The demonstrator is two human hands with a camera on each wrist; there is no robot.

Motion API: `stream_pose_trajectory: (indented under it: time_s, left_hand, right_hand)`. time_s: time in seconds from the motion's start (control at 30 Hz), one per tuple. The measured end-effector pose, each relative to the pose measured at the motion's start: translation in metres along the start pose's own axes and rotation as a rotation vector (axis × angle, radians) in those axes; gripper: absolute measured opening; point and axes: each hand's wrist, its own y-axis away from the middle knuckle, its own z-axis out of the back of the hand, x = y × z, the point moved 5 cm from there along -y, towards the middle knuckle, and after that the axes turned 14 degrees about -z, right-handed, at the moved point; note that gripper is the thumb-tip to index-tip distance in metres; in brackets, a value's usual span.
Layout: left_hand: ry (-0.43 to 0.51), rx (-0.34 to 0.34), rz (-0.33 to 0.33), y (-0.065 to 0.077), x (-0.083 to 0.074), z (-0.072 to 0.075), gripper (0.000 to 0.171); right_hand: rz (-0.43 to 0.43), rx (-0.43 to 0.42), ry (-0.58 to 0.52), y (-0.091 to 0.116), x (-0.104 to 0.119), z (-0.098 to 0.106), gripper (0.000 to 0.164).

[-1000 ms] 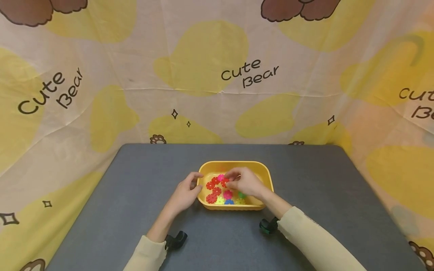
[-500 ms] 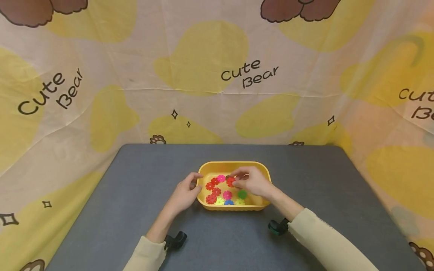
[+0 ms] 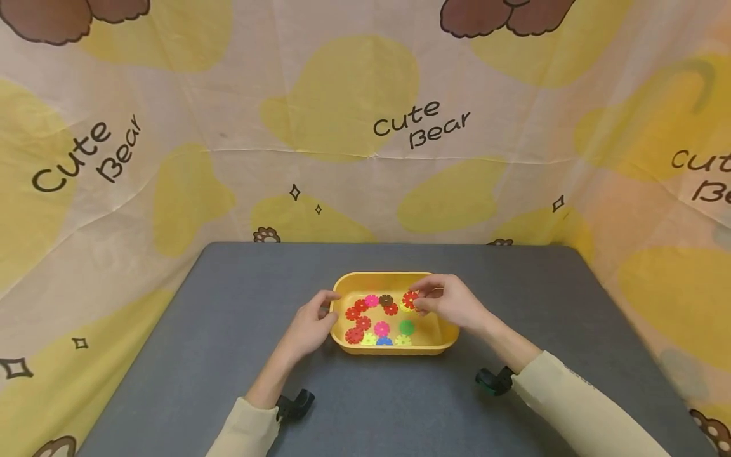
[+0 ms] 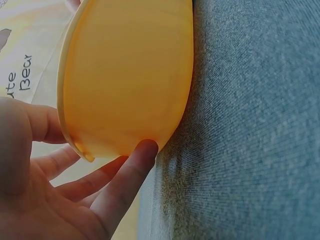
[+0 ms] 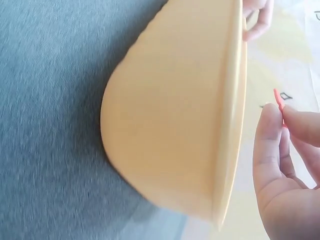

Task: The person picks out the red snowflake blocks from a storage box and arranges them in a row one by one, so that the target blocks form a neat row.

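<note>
On the table sits a yellow plastic tray with several small flower-shaped snowflake discs in it. My left hand grips the tray's left end, thumb and fingers at its rim and outer wall. Above the right part of the tray, my right hand pinches a red snowflake disc between thumb and fingertips. The disc's thin edge shows in the right wrist view. A bit of yellow shows below it in the head view. Beneath lie a dark brown disc, a green disc and red ones on the left.
A pink disc, a blue disc and yellow-green ones lie near the tray's front wall. The grey table extends around the tray. A printed cloth hangs behind it.
My right hand has moved right and slightly up with the red disc, uncovering the dark brown and green discs. My left hand has stayed at the tray's left end.
</note>
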Motion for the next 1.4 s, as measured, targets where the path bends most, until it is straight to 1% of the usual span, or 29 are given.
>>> stream_pose_trajectory:
  time_s: [0.07, 0.3, 0.37, 0.57, 0.7, 0.8, 0.9, 1.03, 1.13, 1.4]
  left_hand:
    - [-0.001, 0.0, -0.003, 0.0, 0.001, 0.001, 0.034]
    - [0.004, 0.0, -0.007, 0.0, 0.003, 0.004, 0.034]
    - [0.01, 0.002, -0.006, 0.0, 0.003, 0.005, 0.034]
    - [0.006, 0.001, -0.004, 0.0, 0.003, 0.007, 0.033]
    - [-0.011, 0.002, 0.0, 0.0, 0.004, 0.008, 0.033]
    - [-0.02, 0.0, 0.004, -0.001, 0.005, 0.008, 0.033]
    - [-0.021, 0.002, 0.004, -0.001, 0.005, 0.007, 0.033]
    - [-0.023, 0.001, 0.008, 0.0, 0.005, 0.007, 0.033]
    - [-0.024, 0.001, 0.016, 0.0, 0.006, 0.008, 0.033]
    - [-0.012, 0.01, 0.018, 0.001, 0.007, 0.007, 0.034]
  right_hand:
    - [-0.012, -0.013, -0.005, 0.001, -0.001, 0.006, 0.025]
    - [-0.039, -0.086, 0.035, 0.002, -0.007, 0.029, 0.027]
    - [-0.046, -0.099, 0.025, 0.002, -0.009, 0.036, 0.027]
    - [-0.04, -0.118, -0.062, -0.002, -0.02, 0.056, 0.029]
    - [-0.048, -0.16, -0.114, -0.006, -0.031, 0.069, 0.032]
    - [-0.06, -0.2, -0.118, -0.01, -0.04, 0.076, 0.033]
    - [-0.085, -0.232, -0.113, -0.015, -0.05, 0.081, 0.033]
    - [-0.11, -0.253, -0.092, -0.025, -0.065, 0.083, 0.033]
    - [-0.117, -0.249, -0.061, -0.033, -0.074, 0.083, 0.033]
    - [-0.175, -0.264, -0.016, -0.047, -0.094, 0.081, 0.03]
